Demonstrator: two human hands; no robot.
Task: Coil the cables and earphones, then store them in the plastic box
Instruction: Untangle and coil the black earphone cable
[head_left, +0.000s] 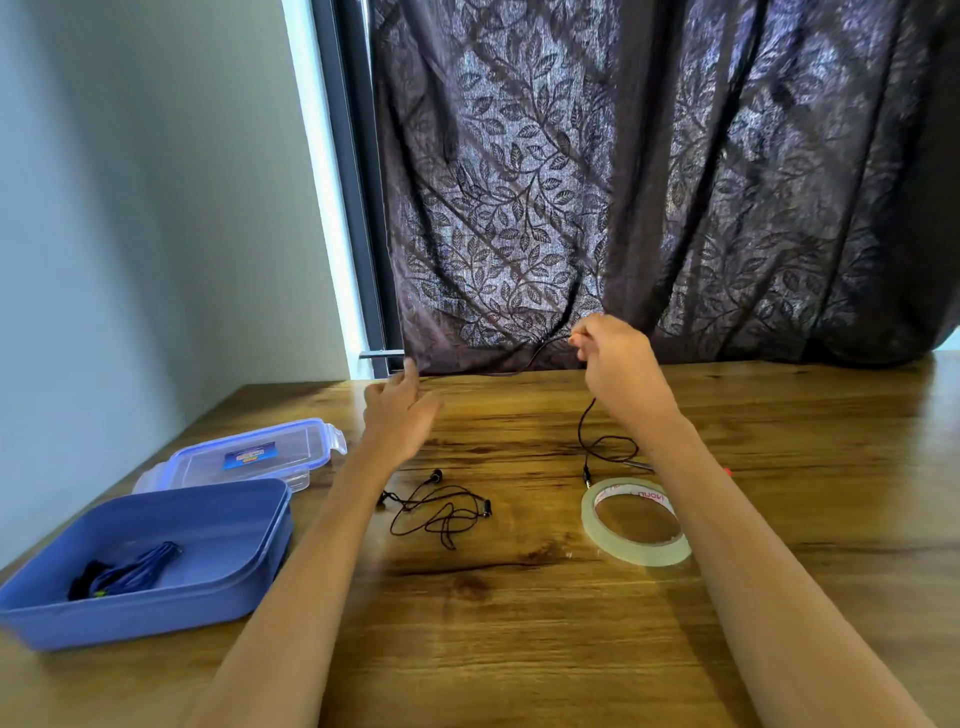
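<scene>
Thin black cable (580, 431) beyond the clear tape roll (644, 556) looks light and limp, best taken by pinching; right hand (613, 364) pinches it, left hand (400, 410) hovers open.

We can read no text for certain, red letters on the tape roll (631, 491) inner core upside down and illegible to us, blue sticker (249, 456) on the box lid (296, 439) too blurred.

The plastic box (218, 571) is set left – its lid (249, 457) behind it – with earphones (441, 512) between box and tape roll (636, 522).
</scene>
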